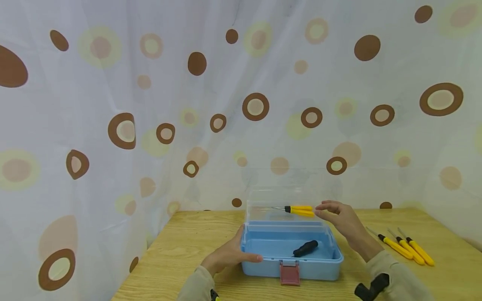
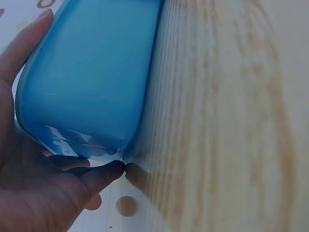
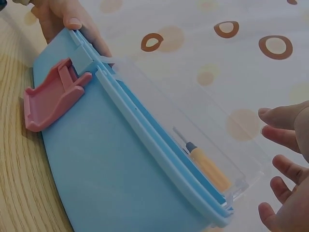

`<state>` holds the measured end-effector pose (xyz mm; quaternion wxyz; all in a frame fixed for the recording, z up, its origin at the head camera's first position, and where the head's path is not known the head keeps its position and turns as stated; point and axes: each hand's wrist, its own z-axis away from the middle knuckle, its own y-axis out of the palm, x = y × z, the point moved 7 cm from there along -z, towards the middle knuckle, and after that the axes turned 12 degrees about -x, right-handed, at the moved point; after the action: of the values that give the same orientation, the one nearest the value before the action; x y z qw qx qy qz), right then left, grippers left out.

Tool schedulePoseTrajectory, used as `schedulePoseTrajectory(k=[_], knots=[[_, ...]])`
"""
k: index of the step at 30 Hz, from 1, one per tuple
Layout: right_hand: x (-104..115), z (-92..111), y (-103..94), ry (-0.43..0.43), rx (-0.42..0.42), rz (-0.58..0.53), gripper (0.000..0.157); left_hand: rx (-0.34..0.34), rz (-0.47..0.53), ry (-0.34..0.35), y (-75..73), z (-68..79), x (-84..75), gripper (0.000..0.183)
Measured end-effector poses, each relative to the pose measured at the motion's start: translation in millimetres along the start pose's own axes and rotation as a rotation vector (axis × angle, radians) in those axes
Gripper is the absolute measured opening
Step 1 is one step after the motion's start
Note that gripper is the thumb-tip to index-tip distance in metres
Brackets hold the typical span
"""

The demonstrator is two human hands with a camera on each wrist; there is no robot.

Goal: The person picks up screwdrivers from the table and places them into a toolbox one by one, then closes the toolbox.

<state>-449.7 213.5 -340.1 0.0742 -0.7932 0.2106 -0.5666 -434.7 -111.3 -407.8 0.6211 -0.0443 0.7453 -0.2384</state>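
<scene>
A light-blue toolbox [image 1: 297,267] stands on the table with its clear lid [image 1: 263,196] swung back. My left hand [image 1: 231,253] grips its left end, thumb over the front rim; in the left wrist view the fingers [image 2: 104,174] lie against the end wall. Two yellow-handled screwdrivers [image 1: 301,210] lie at the opened lid; one such handle [image 3: 210,169] shows through the clear plastic in the right wrist view. Beside those handles, my right hand [image 1: 346,221] is held up with fingers spread, apart from the lid. Inside the box lies a black-handled screwdriver [image 1: 306,248].
Three more yellow-handled screwdrivers [image 1: 412,251] lie side by side on the wooden table [image 1: 180,255], right of the box. A pink latch [image 1: 290,274] hangs at the box's front. Behind the table hangs a white curtain [image 1: 169,83] with brown spots.
</scene>
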Motion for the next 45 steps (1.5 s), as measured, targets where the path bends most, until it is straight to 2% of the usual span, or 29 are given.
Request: schedulePoseTrajectory(k=[23, 41, 45], knots=[[-8.9, 1.4, -40.5, -0.011, -0.004, 0.046, 0.062, -0.002, 0.026, 0.014, -0.8, 1.9, -2.6, 0.125], [-23.5, 4.1, -74.9, -0.058, -0.01, 0.092, 0.059, 0.008, 0.036, 0.033, -0.3, 1.5, -4.1, 0.124], [-25.3, 6.0, -85.0, -0.077, -0.03, 0.132, 0.059, 0.01, 0.039, 0.03, -0.3, 1.5, -3.4, 0.124]])
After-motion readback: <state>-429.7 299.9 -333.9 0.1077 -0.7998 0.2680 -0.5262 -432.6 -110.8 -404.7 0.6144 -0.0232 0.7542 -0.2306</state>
